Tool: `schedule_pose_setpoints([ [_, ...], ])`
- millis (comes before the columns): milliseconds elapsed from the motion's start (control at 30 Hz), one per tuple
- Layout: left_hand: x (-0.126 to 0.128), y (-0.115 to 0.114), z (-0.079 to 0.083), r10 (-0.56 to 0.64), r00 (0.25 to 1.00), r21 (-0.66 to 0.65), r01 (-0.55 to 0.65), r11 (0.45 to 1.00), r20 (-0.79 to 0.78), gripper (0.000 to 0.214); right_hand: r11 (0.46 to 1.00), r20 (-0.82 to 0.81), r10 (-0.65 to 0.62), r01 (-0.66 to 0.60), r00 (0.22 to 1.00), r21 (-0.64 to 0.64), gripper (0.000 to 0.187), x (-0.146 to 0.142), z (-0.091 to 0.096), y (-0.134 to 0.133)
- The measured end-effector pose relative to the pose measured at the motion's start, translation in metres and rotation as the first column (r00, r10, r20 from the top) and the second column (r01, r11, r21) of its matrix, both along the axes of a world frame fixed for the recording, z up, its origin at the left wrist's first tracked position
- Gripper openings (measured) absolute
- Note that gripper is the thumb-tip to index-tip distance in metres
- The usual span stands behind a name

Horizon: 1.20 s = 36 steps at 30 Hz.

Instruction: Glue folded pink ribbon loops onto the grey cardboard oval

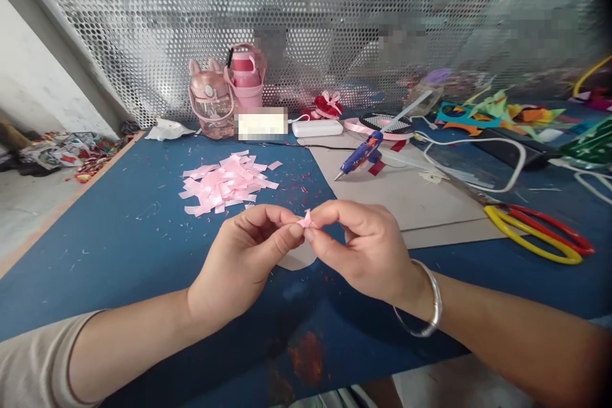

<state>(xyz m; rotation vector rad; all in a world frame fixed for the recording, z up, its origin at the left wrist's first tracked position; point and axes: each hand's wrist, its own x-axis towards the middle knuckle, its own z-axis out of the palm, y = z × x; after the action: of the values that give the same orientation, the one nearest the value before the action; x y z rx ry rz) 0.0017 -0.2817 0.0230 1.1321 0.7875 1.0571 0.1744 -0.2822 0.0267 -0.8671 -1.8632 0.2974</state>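
My left hand (239,261) and my right hand (366,248) meet above the blue table (119,248), fingertips pinched together on a small folded piece of pink ribbon (306,219). Both hands are closed on it. A silver bangle (428,306) circles my right wrist. A pile of cut pink ribbon pieces (227,183) lies just beyond my left hand. A blue glue gun (363,153) rests on a grey cardboard sheet (406,194) beyond my right hand.
Yellow and red scissors (540,233) lie at the right. Two pink bottles (229,89) stand at the back by a perforated metal wall (306,13). White cables (478,146), ribbon rolls (382,124) and coloured craft pieces (502,111) crowd the back right.
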Motion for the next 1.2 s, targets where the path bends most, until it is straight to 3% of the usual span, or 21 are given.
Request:
schedule_pose_setpoints([
  [133,0.001,0.004,-0.003,-0.009,0.992,-0.059,0.017,0.998,0.129,0.024,0.979,-0.119,-0.004,-0.021,0.993,-0.203,0.009,0.000,-0.002,0.001],
  [267,0.001,0.004,-0.005,0.004,0.997,-0.036,-0.001,0.999,0.081,0.013,0.969,-0.122,0.017,-0.046,0.992,-0.242,0.009,0.000,-0.004,-0.001],
  [433,0.000,0.002,-0.004,0.042,0.999,-0.012,-0.043,0.999,-0.028,0.017,0.986,-0.109,0.052,-0.068,0.993,-0.153,0.008,0.002,-0.007,-0.001],
  [533,0.000,0.001,-0.004,0.051,0.996,0.003,-0.051,0.999,-0.078,0.020,0.996,-0.075,0.056,-0.051,0.996,0.076,0.026,0.006,-0.005,0.000],
  [633,0.000,0.001,-0.003,0.019,0.996,0.034,-0.016,0.999,-0.089,0.021,0.968,0.057,0.047,-0.059,0.997,0.242,0.027,0.008,0.000,0.001],
  [933,-0.001,-0.002,-0.004,-0.018,0.997,0.074,0.024,0.997,-0.079,0.011,0.963,0.174,-0.015,-0.033,0.985,0.269,0.012,0.010,0.002,0.003],
  [1200,-0.003,-0.002,-0.008,0.054,0.977,0.163,-0.021,0.986,-0.204,0.010,0.979,0.226,0.078,-0.118,0.971,0.169,0.008,0.009,-0.004,0.007],
])
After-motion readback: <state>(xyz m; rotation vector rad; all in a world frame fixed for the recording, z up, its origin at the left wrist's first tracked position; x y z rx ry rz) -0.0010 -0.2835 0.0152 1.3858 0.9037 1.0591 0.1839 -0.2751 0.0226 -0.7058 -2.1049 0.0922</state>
